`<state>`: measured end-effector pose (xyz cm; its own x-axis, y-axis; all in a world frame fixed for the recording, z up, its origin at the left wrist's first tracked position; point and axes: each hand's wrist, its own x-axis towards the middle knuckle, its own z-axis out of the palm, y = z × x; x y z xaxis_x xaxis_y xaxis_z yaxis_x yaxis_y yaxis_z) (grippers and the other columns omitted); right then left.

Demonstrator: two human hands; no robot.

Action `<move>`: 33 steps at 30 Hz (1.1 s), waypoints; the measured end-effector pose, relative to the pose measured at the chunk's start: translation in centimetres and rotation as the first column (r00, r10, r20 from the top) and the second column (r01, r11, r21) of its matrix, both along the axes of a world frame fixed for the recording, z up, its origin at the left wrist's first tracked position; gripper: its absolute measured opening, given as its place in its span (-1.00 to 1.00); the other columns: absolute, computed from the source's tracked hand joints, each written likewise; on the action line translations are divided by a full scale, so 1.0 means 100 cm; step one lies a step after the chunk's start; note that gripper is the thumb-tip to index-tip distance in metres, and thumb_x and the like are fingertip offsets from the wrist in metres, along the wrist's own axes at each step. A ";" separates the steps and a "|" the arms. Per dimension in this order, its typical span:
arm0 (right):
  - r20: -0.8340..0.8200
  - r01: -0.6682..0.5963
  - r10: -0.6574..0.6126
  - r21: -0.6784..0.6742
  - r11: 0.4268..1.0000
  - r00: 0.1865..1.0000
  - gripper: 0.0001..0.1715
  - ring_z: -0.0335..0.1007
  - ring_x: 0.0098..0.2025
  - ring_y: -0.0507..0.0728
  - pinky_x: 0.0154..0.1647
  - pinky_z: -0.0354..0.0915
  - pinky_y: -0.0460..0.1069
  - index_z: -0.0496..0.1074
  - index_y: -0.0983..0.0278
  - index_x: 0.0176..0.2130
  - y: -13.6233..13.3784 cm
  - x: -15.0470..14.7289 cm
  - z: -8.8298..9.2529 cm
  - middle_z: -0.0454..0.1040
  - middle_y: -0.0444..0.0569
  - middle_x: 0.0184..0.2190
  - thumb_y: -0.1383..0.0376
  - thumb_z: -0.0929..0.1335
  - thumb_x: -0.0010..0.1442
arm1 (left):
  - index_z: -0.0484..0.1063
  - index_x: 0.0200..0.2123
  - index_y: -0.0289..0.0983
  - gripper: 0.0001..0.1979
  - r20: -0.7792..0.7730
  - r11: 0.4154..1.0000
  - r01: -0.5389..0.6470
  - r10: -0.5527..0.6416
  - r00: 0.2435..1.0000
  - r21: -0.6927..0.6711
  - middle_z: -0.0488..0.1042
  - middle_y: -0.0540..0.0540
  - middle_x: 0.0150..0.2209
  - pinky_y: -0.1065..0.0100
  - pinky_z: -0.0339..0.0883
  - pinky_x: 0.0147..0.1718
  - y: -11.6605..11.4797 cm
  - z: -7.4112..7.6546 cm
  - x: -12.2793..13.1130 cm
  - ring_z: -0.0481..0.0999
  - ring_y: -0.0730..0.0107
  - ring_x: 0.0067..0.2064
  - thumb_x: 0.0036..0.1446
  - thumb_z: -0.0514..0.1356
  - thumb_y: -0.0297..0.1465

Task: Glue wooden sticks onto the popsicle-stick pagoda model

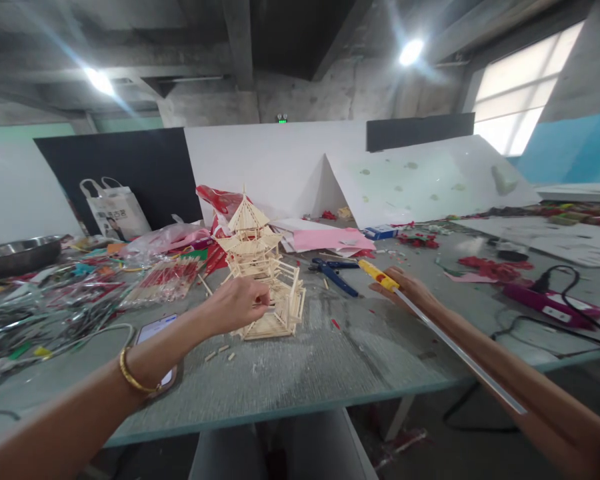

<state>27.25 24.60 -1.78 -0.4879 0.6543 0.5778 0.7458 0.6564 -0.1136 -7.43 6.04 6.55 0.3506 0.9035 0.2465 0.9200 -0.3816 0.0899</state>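
A pagoda model (250,243) built of thin wooden sticks stands on the table in front of me, with a pointed roof and a railed base. My left hand (245,300) is closed in a pinch at the front of its lower part; whatever the fingers hold is hidden. To the right, above the table, my right hand (405,283) grips a yellow glue gun (379,274). A long clear glue stick (460,347) sticks out of its back toward me. The gun's tip points left toward the model, apart from it.
Blue pliers (336,273) lie between the model and my right hand. A phone (157,333) rests under my left forearm. Bagged sticks (165,280) and plastic litter cover the left side. A purple power strip (553,303) with black cables sits at right.
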 end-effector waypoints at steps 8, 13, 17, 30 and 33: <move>-0.014 0.010 -0.009 0.020 1.000 1.000 -0.57 0.30 -0.48 0.09 -0.49 0.20 -0.01 0.28 0.23 -0.42 -0.003 -0.001 0.002 0.31 -0.05 -0.45 -0.06 0.18 0.13 | 0.44 -0.45 -0.27 -0.87 0.159 0.999 -0.031 0.024 0.987 0.044 0.51 -0.01 -0.43 0.44 0.19 -0.36 -0.006 0.005 -0.003 0.43 0.45 -0.37 0.00 0.09 -0.41; 0.032 0.020 -0.020 -0.007 1.000 0.999 -0.53 0.29 -0.49 0.08 -0.49 0.20 -0.01 0.29 0.24 -0.41 -0.001 -0.001 0.000 0.31 -0.03 -0.45 -0.08 0.16 0.14 | 0.44 -0.45 -0.31 -0.85 0.365 0.986 -0.156 0.128 0.922 0.049 0.47 0.00 -0.50 0.45 0.19 -0.42 -0.006 0.037 -0.028 0.38 0.51 -0.45 -0.03 0.13 -0.34; 0.054 -0.003 0.004 -0.022 1.000 0.999 -0.52 0.31 -0.47 0.11 -0.50 0.21 -0.01 0.29 0.23 -0.43 0.002 -0.003 -0.001 0.33 -0.01 -0.45 -0.12 0.18 0.10 | 0.42 -0.46 -0.34 -0.87 0.681 0.961 -0.209 0.274 0.679 -0.179 0.41 0.03 -0.56 0.47 0.19 -0.49 0.017 0.042 -0.062 0.33 0.56 -0.51 -0.14 0.25 -0.41; 0.048 0.007 -0.003 -0.079 0.997 0.999 -0.55 0.35 -0.45 0.15 -0.45 0.25 0.00 0.32 0.19 -0.41 0.022 0.006 -0.011 0.37 -0.02 -0.42 -0.11 0.20 0.06 | 0.36 -0.20 -0.35 -0.78 0.705 0.894 -0.317 0.445 0.552 -0.316 0.43 -0.07 -0.26 0.31 0.39 -0.36 0.104 -0.020 -0.129 0.45 0.43 -0.32 0.14 0.11 -0.32; 0.054 0.024 -0.018 -0.106 0.994 0.998 -0.58 0.36 -0.40 0.17 -0.41 0.27 0.00 0.33 0.19 -0.39 0.028 0.009 -0.015 0.37 -0.02 -0.41 -0.08 0.20 0.05 | 0.36 -0.18 -0.35 -0.77 0.666 0.886 -0.335 0.462 0.585 -0.320 0.42 -0.09 -0.20 0.25 0.39 -0.29 0.114 -0.035 -0.139 0.44 0.37 -0.24 0.14 0.12 -0.33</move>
